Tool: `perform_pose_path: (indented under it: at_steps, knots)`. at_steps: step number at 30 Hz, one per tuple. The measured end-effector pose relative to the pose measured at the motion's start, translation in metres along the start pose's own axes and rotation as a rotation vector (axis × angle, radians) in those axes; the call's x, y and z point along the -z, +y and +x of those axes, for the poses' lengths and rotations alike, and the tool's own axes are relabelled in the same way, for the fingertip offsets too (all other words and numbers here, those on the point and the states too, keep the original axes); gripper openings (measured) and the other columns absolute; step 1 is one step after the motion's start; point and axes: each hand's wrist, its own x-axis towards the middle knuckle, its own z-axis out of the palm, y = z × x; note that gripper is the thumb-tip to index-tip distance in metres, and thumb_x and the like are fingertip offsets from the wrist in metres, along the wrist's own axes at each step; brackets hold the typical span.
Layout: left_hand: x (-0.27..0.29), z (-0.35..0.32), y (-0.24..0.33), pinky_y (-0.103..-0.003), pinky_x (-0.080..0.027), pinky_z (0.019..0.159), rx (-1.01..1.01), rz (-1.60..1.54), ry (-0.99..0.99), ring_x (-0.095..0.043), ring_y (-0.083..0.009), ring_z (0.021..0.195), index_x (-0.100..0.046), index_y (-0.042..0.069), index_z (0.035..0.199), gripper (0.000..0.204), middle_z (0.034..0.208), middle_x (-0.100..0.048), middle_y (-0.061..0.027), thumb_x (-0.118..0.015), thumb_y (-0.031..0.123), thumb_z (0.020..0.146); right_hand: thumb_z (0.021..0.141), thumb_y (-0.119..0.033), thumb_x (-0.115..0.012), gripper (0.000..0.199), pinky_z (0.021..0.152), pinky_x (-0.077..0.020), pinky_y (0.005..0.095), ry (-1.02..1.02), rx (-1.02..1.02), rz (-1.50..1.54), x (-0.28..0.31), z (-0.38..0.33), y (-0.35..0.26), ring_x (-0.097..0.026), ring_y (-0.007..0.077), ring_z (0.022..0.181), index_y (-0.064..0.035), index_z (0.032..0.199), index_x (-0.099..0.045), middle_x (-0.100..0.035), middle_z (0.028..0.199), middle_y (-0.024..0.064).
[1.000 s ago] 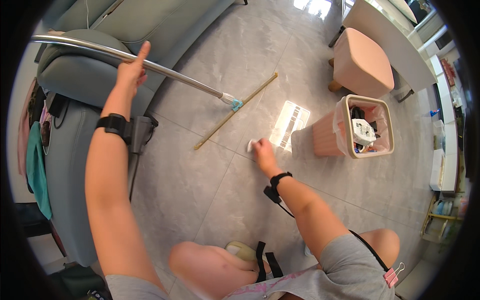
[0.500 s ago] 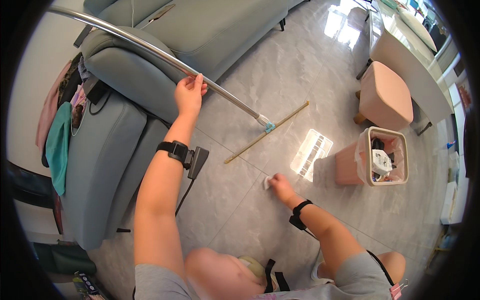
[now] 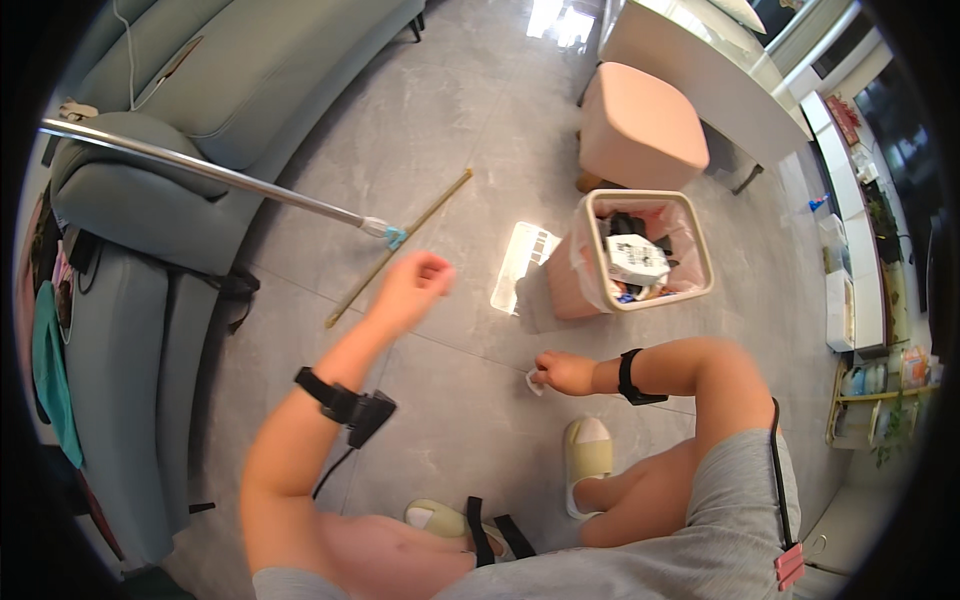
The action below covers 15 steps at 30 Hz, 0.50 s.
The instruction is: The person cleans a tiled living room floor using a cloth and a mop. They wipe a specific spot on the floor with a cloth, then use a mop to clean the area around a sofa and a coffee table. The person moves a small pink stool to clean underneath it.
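Observation:
A silver pole (image 3: 230, 177) with a blue joint (image 3: 395, 237) and a long thin yellowish bar (image 3: 360, 290) at its lower end, like a floor squeegee or mop frame, slants from the sofa arm to the floor. My left hand (image 3: 408, 290) is off the pole, in front of the joint in view, its fingers curled in with nothing visible in them. Low over the tiles, my right hand (image 3: 565, 373) pinches a small crumpled white piece (image 3: 535, 383), perhaps tissue. To the right of both hands stands a pink bin (image 3: 572, 265) with a cream rim and a liner, filled with rubbish.
A grey-blue sofa (image 3: 150, 400) runs along the left, with a teal cloth (image 3: 58, 370) hanging at its side. Behind the bin sits a pink stool (image 3: 645, 125) beside a white table (image 3: 680, 50). My slippered feet (image 3: 587, 447) are on the grey tiled floor.
My left hand has let go of the pole and moved down toward the right. My right hand still pinches the white piece. The view has swung right, bringing the bin nearer the middle.

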Motion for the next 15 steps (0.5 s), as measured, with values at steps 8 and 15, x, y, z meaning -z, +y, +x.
perform_pose_path:
  at_steps: [8,15]
  knots:
    - [-0.173,0.023,0.051,-0.027,-0.053,0.063,0.128,0.005,-0.201,-0.063,-0.0168,0.076,-0.045,-0.01,0.121,0.064,0.093,-0.063,-0.0149,-0.063,0.04,0.084,0.074,0.0,-0.06,0.027,0.075,-0.047,0.0369,0.534,-0.31,0.264,-0.022,-0.077,0.028,-0.055,0.0322,0.087,-0.0064,0.101,-0.063,-0.054,0.094,0.0127]
    - [-0.188,0.05,0.059,-0.032,-0.057,0.059,0.257,-0.045,-0.235,-0.067,-0.0228,0.072,-0.037,-0.009,0.125,0.051,0.089,-0.063,-0.0182,-0.056,0.014,0.084,0.076,0.002,-0.057,0.022,0.075,-0.0452,0.0375,1.312,-0.812,0.272,-0.076,-0.098,0.064,-0.054,0.0324,0.085,-0.001,0.097,-0.061,-0.053,0.092,0.0161]
